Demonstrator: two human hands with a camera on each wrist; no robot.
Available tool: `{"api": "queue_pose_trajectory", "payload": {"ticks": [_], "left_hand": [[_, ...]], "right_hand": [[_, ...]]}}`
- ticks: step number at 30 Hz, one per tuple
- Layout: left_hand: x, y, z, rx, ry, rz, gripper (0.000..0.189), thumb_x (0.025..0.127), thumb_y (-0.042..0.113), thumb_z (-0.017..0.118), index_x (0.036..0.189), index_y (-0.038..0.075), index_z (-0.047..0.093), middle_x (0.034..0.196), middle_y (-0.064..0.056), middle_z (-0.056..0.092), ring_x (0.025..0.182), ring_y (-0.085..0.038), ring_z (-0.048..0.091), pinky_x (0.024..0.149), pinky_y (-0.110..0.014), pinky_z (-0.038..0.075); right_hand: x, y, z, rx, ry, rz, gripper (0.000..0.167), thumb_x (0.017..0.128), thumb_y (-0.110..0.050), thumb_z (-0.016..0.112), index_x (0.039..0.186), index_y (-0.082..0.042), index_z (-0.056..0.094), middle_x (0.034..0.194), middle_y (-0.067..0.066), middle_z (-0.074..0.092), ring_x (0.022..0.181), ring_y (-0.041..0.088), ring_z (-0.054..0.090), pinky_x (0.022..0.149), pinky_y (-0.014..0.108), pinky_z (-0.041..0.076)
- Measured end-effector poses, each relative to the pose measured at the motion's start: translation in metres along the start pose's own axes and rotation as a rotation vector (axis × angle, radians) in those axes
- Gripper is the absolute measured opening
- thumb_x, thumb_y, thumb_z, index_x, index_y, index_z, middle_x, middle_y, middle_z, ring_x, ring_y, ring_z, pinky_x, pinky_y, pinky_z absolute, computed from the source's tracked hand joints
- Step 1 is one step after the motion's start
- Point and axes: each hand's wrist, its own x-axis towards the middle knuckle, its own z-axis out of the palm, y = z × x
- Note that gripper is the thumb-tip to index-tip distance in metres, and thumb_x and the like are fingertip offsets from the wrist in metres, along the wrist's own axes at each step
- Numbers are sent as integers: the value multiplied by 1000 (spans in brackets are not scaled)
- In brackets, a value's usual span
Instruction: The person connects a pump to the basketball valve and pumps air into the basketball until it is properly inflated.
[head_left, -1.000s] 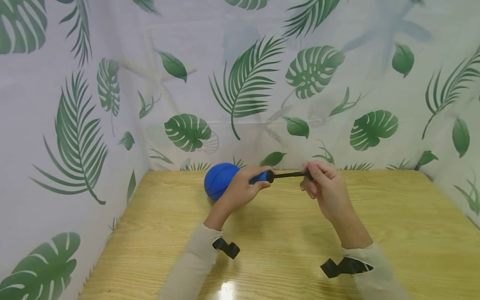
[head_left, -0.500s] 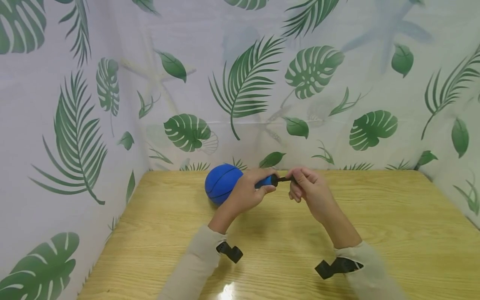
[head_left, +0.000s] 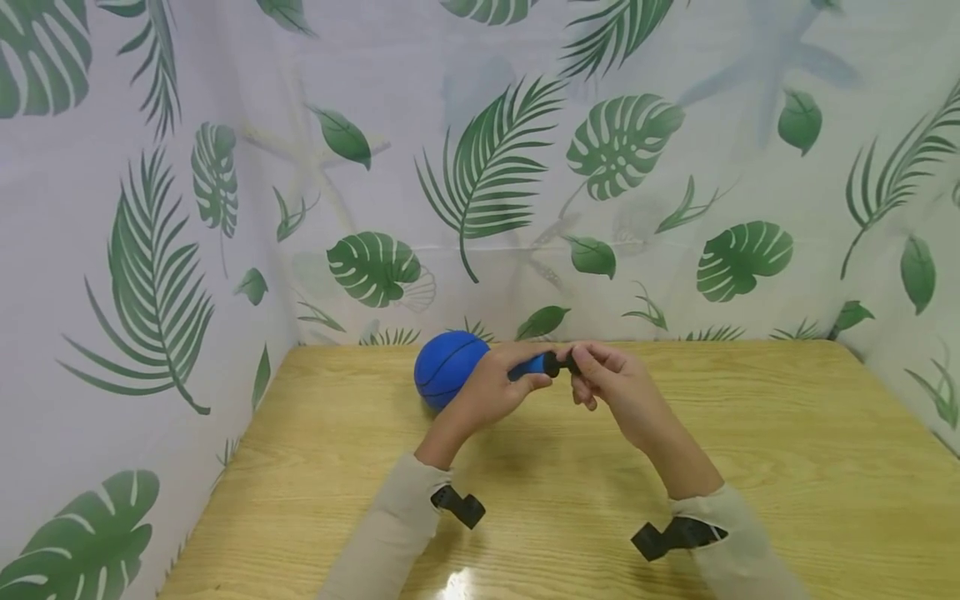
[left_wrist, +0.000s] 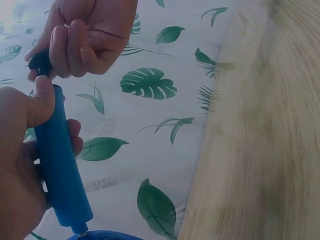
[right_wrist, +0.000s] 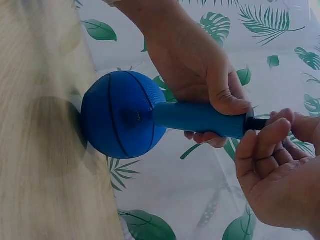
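A blue ball (head_left: 450, 367) with black seams sits on the wooden table, near its back edge. My left hand (head_left: 491, 387) grips the blue barrel of a hand pump (right_wrist: 200, 118), whose narrow end meets the ball in the right wrist view. With thumb and fingers, my right hand (head_left: 618, 387) pinches the pump's black handle (left_wrist: 41, 62). Only a short piece of the black rod shows between handle and barrel. In the left wrist view the ball is mostly cut off at the bottom edge.
The light wooden table (head_left: 570, 508) spreads toward me and to both sides. A white cloth with green leaves (head_left: 510, 275) hangs close behind the ball and along both sides.
My right hand has moved left toward my left hand, and the pump's long exposed rod has slid into the barrel. The ball has shifted slightly right in view.
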Motion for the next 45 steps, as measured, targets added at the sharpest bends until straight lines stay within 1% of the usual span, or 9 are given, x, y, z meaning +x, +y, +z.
{"api": "queue_pose_trajectory", "payload": {"ticks": [3,6,9,11,18,25,31,38,45], "left_hand": [[-1,-1,-2,-21,6,-8,36,99,17,67,134,11,66,134,-6,68,126,-20,62,106,-36,51],[-3,-3,-6,-18,24,-39,34,98,17,67,132,15,67,130,-3,69,121,-19,62,103,-37,52],[-4,-4,-8,0,32,-54,33,98,18,67,131,15,68,128,-3,69,119,-19,61,101,-38,53],[-4,-5,-9,14,36,-48,32,98,17,67,130,14,68,128,-4,69,121,-20,61,102,-39,52],[-3,-2,-7,79,80,-17,33,96,14,71,129,11,69,125,-7,71,120,-24,63,103,-41,52],[-2,2,2,134,37,16,40,97,19,69,135,7,65,136,-11,67,129,-27,61,108,-42,50],[-1,4,3,92,9,9,42,98,20,68,137,8,64,138,-10,66,130,-26,61,108,-40,50],[-1,3,-1,-71,-2,-18,36,98,15,67,134,10,66,136,-7,67,129,-21,62,107,-35,51],[-1,-1,-5,-61,22,-24,34,98,14,68,132,12,68,132,-3,69,126,-18,62,106,-36,51]], "right_hand": [[-4,-8,-4,107,14,-85,25,110,-23,47,103,-12,69,61,-6,52,54,11,44,60,22,47],[-7,-15,-9,247,36,-240,29,110,-12,44,99,-9,71,58,-3,47,51,16,34,63,22,51],[-8,-17,-12,353,-8,-380,34,110,-4,37,102,-3,70,58,1,41,51,20,28,65,23,52],[-6,-15,-13,368,-57,-417,35,110,-4,34,105,-3,69,60,4,39,51,20,28,66,24,52],[1,4,-11,235,-155,-294,34,113,-16,32,112,-10,65,64,-2,49,54,21,36,63,24,51],[3,15,-5,10,-51,-27,24,110,-23,45,114,-19,68,68,-7,55,59,7,51,60,24,49],[3,12,3,8,52,37,14,107,-21,55,108,-12,66,66,-6,58,58,7,54,59,21,51],[0,1,1,83,79,-48,14,107,-16,54,102,-13,67,66,-6,62,59,6,55,53,17,45],[-5,-13,-10,420,-13,-358,29,108,-3,43,96,-6,70,71,-3,62,51,15,35,66,22,52]]}}
